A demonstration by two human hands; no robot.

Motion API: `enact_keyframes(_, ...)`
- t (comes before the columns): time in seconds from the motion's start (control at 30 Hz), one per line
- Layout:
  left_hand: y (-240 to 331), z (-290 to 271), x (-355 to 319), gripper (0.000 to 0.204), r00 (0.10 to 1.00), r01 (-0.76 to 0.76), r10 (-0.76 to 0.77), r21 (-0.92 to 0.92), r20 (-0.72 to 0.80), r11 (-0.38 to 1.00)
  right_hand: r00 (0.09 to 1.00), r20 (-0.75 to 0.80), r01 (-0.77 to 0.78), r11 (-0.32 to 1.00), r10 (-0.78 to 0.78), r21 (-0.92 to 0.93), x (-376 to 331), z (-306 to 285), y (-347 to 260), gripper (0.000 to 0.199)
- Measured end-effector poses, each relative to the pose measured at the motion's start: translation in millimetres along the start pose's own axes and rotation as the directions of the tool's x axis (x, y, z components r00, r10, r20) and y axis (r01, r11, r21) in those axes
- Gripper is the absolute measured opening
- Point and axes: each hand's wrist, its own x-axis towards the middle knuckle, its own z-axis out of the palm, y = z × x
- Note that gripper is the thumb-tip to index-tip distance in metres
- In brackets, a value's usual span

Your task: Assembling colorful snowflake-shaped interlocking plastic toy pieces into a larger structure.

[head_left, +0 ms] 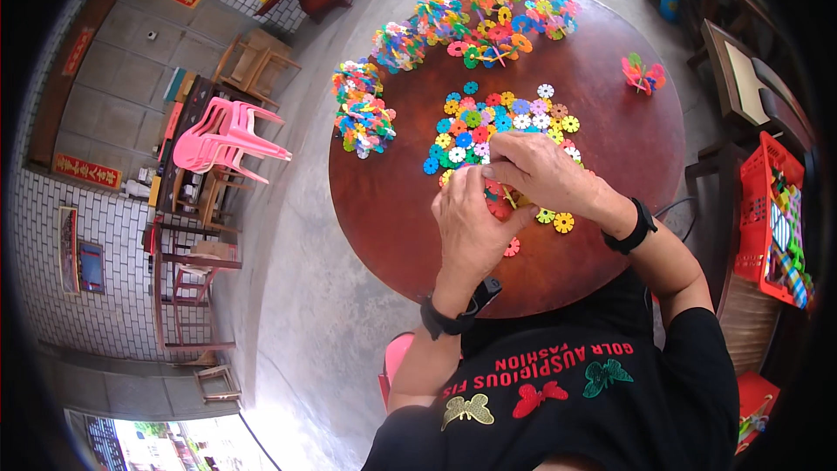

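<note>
My left hand (pixel 471 216) and my right hand (pixel 547 173) meet above the near side of a loose spread of colourful notched plastic discs (pixel 479 119) on a round dark-red table (pixel 392 227). Both are closed, with fingertips close together around a small cluster of joined discs (pixel 498 201), partly red. My fingers hide most of the cluster. The right fingers pinch at its top, and the left fingers and thumb wrap its near side. Single discs lie close by, among them a yellow disc (pixel 564 223) and a pink disc (pixel 512 248).
Several finished disc balls (pixel 436 19) line the table's far left edge, with a flatter disc piece (pixel 497 44) beside them. A small disc flower (pixel 643 75) stands at the far right. Pink stacked chairs (pixel 222 135) are left; a red basket of toys (pixel 757 201) is right.
</note>
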Motion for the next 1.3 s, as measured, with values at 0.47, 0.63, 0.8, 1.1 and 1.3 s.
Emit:
enact_keyframes(0.47,-15.8,-13.4,-14.6,0.048,0.975,0.047,0.042,-0.391,0.217,0.919,0.932,0.36,-0.074,0.99,0.026,0.118,3.9,-15.8,-18.1,0.021)
enact_keyframes(0.63,-8.3,-8.1,-18.8,0.027,0.977,0.183,-0.087,-0.559,0.194,0.809,0.913,0.404,-0.135,0.978,0.059,0.16,2.5,-18.0,-19.2,0.021)
enact_keyframes(0.8,-9.2,-38.0,-13.8,0.032,0.964,0.185,-0.016,-0.629,0.265,0.755,0.944,0.331,-0.166,0.882,0.012,0.442,0.5,-8.5,-33.5,0.02)
enact_keyframes(1.1,-29.8,-60.8,-16.9,0.033,0.904,0.091,0.292,-0.809,0.312,0.581,0.816,0.496,-0.575,0.326,0.297,0.75,2.3,-13.7,-52.8,0.02)
enact_keyframes(1.3,-14.7,-47.0,-14.3,0.015,0.977,0.151,0.014,-0.734,0.213,0.662,0.926,-0.01,-0.314,0.786,0.377,0.532,12.6,-38.8,5.4,0.019)
